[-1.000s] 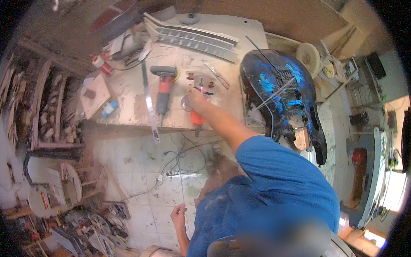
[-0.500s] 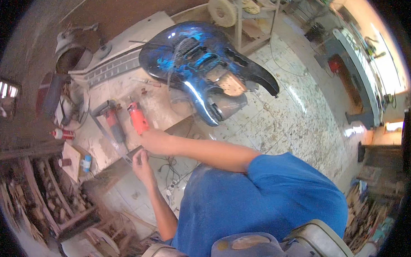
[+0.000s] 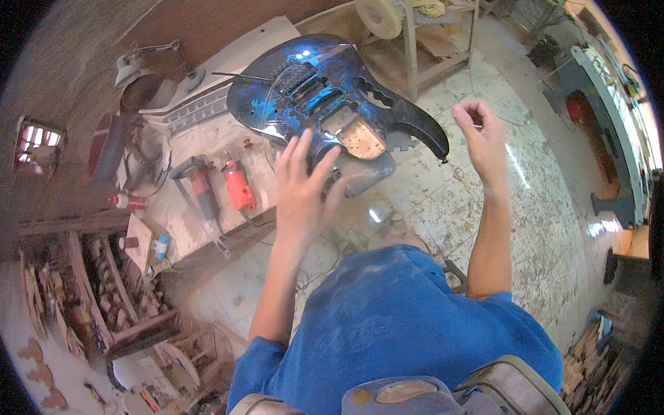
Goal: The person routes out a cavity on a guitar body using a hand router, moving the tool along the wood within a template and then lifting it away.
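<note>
A glossy black electric guitar body [image 3: 266,99] with blue patterning rests at the table's far right, its bare wood neck pocket showing. My left hand [image 3: 301,199] is open, its fingers spread at the body's near horn and partly covering it; whether they touch it I cannot tell. To the right of the long far horn, my right hand [image 3: 485,143] is raised above the floor, thumb and fingers curled together. Anything in that pinch is too small to make out. A red power tool [image 3: 238,186] lies on the table left of my left hand, beside a grey-and-red angle grinder [image 3: 202,188].
The worktable [image 3: 174,235] carries a red-capped bottle [image 3: 129,202], a small blue-and-white bottle [image 3: 161,245] and a desk lamp [image 3: 128,72]. Wooden racks [image 3: 117,288] of offcuts stand lower left. A buffing wheel [image 3: 378,14] is mounted on a stand at the back; cables trail below the table.
My right hand has left the red power tool and swung far right, past the guitar body. My left hand has risen from the table edge to the body's near horn, fingers opening.
</note>
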Available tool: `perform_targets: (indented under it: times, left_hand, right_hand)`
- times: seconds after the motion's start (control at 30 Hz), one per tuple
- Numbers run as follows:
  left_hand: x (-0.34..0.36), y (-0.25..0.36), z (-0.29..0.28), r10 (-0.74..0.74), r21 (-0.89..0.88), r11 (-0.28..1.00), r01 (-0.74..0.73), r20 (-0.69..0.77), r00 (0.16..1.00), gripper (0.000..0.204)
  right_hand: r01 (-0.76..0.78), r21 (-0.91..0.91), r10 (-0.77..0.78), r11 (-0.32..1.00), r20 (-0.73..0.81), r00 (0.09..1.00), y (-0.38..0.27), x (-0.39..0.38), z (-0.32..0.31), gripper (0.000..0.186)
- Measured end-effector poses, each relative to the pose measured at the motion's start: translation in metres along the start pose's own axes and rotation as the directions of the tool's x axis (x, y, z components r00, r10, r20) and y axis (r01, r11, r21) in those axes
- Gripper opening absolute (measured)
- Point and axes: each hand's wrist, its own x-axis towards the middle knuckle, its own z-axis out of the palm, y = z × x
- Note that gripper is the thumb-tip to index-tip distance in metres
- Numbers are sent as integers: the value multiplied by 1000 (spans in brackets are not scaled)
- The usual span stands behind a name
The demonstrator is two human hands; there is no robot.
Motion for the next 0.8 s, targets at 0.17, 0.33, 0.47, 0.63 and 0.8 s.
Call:
perform_targets:
  times: [0.17, 0.33, 0.47, 0.63, 0.8]
  left_hand:
    - [30, 33, 42, -54, 308, 951, 1, 165, 985, 74]
    - [32, 59, 67, -198, 458, 884, 95, 183, 963, 86]
    - [35, 77, 59, -197, 511, 856, 74, 190, 962, 84]
    - [26, 76, 61, -199, 483, 867, 122, 111, 974, 72]
    - [42, 66, 60, -206, 497, 854, 155, 49, 977, 67]
  right_hand:
    - [68, -155, -38, 986, 188, 981, 47, 19, 36, 50]
    - [34, -27, -17, 999, 487, 873, 48, 26, 44, 57]
    - [33, 20, -38, 999, 598, 801, 48, 39, 40, 55]
    - [63, 47, -78, 997, 662, 745, 52, 53, 42, 58]
    - [12, -56, 31, 998, 709, 705, 41, 56, 36, 63]
